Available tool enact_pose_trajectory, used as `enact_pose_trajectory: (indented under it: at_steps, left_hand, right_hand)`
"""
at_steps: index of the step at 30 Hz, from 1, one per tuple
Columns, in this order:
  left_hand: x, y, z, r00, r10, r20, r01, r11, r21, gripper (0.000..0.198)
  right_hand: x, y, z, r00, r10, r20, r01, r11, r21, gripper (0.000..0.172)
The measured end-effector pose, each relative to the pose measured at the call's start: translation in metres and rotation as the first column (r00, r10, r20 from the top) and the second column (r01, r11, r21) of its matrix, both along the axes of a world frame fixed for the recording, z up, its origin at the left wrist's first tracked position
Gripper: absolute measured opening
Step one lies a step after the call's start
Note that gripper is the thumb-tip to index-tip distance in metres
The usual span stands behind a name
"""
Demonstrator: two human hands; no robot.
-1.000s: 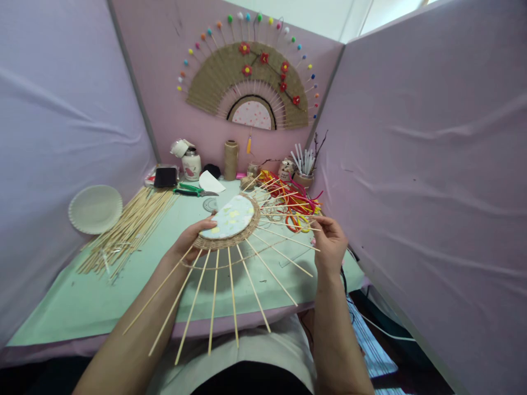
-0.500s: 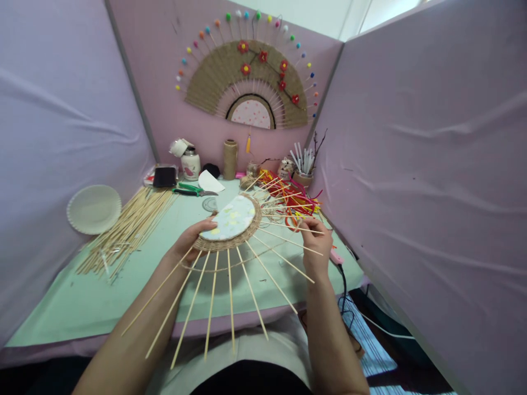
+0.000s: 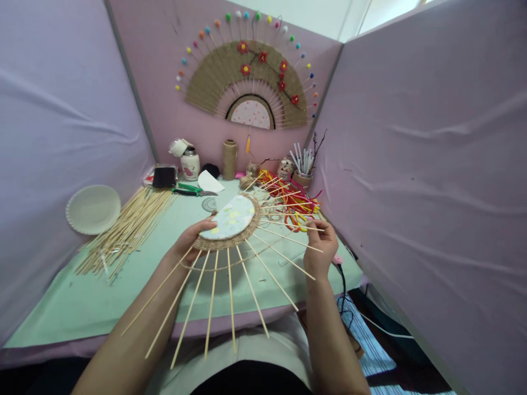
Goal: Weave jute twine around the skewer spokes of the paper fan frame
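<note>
- The half-round fan frame of pale wooden sticks, brown woven cord and blue-flowered fabric (image 3: pixel 230 219) is held above the table; its nearest stick tips are carried past the table's lilac-hemmed near edge (image 3: pixel 247 318), over the beige-trousered lap (image 3: pixel 263 351).
- The frame's left corner is gripped by the left hand (image 3: pixel 191 237), thumb on the fabric.
- A thin brown twine strand (image 3: pixel 230 266) is laid across the spread sticks and pinched by the closed fingertips of the right hand (image 3: pixel 321 244), just beside some stick tips.
- Mint-green tablecloth (image 3: pixel 160 263) is exposed between the left forearm and a loose bundle of wooden sticks (image 3: pixel 140 219).
- The workplace is bounded on the right by a lilac cloth-covered partition (image 3: pixel 424 164).
- A pink object with a black cord (image 3: pixel 338 260) is partly hidden behind the right hand.
- Beyond the frame's right sticks, the way is crowded by orange-and-yellow-handled scissors (image 3: pixel 292 223) and tangled red and yellow fuzzy stems (image 3: pixel 302 204).
- Green-handled shears (image 3: pixel 189 190) are laid farther back, near a brown twine spool (image 3: pixel 229 159).
- A flower-trimmed brown fan (image 3: pixel 214 77) is mounted on the back wall.
</note>
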State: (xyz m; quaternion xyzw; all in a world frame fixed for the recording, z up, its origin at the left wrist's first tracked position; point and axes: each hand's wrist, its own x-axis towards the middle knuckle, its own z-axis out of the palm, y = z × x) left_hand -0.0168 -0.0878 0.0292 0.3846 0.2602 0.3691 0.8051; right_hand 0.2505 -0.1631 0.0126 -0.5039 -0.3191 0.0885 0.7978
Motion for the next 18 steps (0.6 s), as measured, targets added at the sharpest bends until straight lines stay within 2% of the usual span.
enact_pose_trajectory:
  at_steps: [3,8,13,18]
  left_hand:
    - [0.001,0.000,0.000,1.000,-0.018,0.012,0.018,1.000,0.005,0.074]
    - [0.001,0.000,-0.001,0.999,-0.031,0.019,0.031,0.999,0.026,0.072]
    - [0.000,0.000,-0.005,1.000,-0.025,-0.016,0.026,0.998,0.058,0.071]
    - [0.003,0.001,-0.007,0.998,0.048,-0.036,-0.045,0.994,0.097,0.067]
  right_hand:
    - [0.002,0.002,-0.005,0.996,0.086,0.019,-0.085,0.994,-0.069,0.022]
    - [-0.001,0.006,-0.011,0.965,0.262,0.021,-0.252,0.945,-0.209,0.024]
    - [-0.006,0.006,-0.011,0.943,0.321,0.090,-0.288,0.920,-0.267,0.023]
    - [0.004,0.002,-0.018,0.930,0.341,0.138,-0.271,0.888,-0.373,0.030]
